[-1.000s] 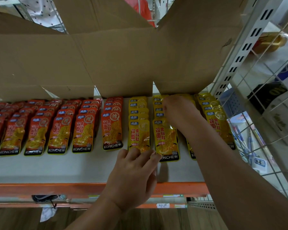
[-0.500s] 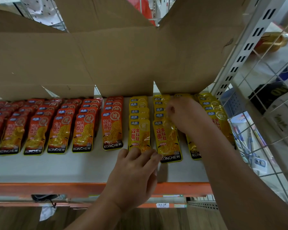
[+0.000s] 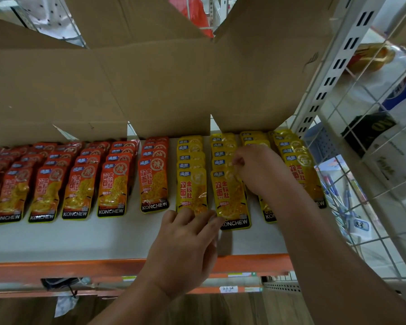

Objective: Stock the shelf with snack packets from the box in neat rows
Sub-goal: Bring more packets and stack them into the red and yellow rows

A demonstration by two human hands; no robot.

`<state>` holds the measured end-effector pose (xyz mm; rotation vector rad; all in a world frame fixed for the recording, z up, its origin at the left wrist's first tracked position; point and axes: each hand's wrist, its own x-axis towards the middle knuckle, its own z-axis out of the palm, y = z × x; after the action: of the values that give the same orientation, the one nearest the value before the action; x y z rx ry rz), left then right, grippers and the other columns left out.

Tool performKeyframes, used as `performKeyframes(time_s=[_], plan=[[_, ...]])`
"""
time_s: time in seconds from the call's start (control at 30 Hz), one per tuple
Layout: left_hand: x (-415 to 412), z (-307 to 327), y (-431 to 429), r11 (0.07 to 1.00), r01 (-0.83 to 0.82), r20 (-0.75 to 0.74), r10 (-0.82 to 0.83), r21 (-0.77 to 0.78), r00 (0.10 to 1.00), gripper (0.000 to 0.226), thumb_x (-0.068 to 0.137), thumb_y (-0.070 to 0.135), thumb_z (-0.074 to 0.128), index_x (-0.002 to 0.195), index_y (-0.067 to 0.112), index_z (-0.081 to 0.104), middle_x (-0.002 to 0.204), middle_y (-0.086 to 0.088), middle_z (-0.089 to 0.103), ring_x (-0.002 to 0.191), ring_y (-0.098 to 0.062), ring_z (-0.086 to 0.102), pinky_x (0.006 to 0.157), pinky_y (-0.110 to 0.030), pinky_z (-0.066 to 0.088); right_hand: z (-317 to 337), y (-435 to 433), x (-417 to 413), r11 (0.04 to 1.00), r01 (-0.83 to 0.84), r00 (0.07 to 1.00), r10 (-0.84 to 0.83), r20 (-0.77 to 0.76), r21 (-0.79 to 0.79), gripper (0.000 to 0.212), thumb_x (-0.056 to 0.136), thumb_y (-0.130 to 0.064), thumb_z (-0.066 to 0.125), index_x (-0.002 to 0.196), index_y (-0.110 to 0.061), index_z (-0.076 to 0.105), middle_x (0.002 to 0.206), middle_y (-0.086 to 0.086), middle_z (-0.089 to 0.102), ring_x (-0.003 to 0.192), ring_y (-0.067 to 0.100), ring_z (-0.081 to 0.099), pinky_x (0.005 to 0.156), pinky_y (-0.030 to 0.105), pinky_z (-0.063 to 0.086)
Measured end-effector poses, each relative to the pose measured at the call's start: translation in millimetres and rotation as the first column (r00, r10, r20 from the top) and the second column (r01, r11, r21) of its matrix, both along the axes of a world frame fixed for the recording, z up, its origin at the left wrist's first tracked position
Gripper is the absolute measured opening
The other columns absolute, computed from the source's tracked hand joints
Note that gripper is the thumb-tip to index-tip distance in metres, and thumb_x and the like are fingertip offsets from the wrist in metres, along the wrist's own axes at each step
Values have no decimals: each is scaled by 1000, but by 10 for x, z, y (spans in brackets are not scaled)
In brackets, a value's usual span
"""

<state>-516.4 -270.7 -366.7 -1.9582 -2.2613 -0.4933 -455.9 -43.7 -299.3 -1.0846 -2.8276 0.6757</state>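
While the step in hand was the squaring of one row, the stock stood thus. Shelf (image 3: 80,240): white board, orange lip. Red packets (image 3: 80,184): several overlapping rows, left part, lying flat. Yellow packets (image 3: 291,156): four rows, right part, up to the wire side panel (image 3: 373,184). Box (image 3: 150,90): cardboard, open, flaps hanging over the backs of the rows.

Right hand (image 3: 260,172): fingers curled, pinching the upper edge of the front yellow packet (image 3: 230,198) of the second yellow row. Left hand (image 3: 185,249): fingers fairly straight, gripping nothing, tips resting at the lower edges of that packet and its left neighbour (image 3: 191,191).

The pinched packet sat nearer the lip than its neighbour. Advice, by judgement: draw it back by the pinch until the bottom edges match, use the left fingertips as a stop, and leave the overlap behind undisturbed.
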Motion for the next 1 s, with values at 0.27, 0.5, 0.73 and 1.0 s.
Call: performKeyframes(time_s=[0.27,0.5,0.73,1.0], plan=[[-11,-10,-1,1000,-4,2,4,-6,1000,39,95,31,55,131,23,67,132,5,67,95,-25,59,78,-43,41,-19,21,-22,991,118,993,-119,-14,-64,30,97,-6,53,119,-18,69,116,6,68,101,24,63,81,32,52],[-6,-11,0,1000,-6,-2,6,3,1000,37,97,31,51,129,23,68,132,5,67,95,-27,60,77,-44,41,-121,-27,-44,977,205,973,-210,-98,-65,28,94,-5,52,107,-20,71,100,4,70,87,23,66,75,36,58],[-9,-21,-8,1000,-3,-12,3,9,1000,38,96,31,55,131,23,69,133,5,68,94,-26,59,77,-42,39,-175,-39,-48,972,234,963,-236,-133,-27,26,93,-6,52,103,-21,72,98,4,69,86,25,64,70,33,54],[-11,-25,-11,1000,-3,-24,4,23,1000,38,96,31,55,131,22,69,132,3,69,94,-26,59,78,-42,40,-153,-20,-88,968,250,963,-253,-98,-38,23,93,-7,52,102,-17,72,96,7,69,83,25,64,65,29,50]])
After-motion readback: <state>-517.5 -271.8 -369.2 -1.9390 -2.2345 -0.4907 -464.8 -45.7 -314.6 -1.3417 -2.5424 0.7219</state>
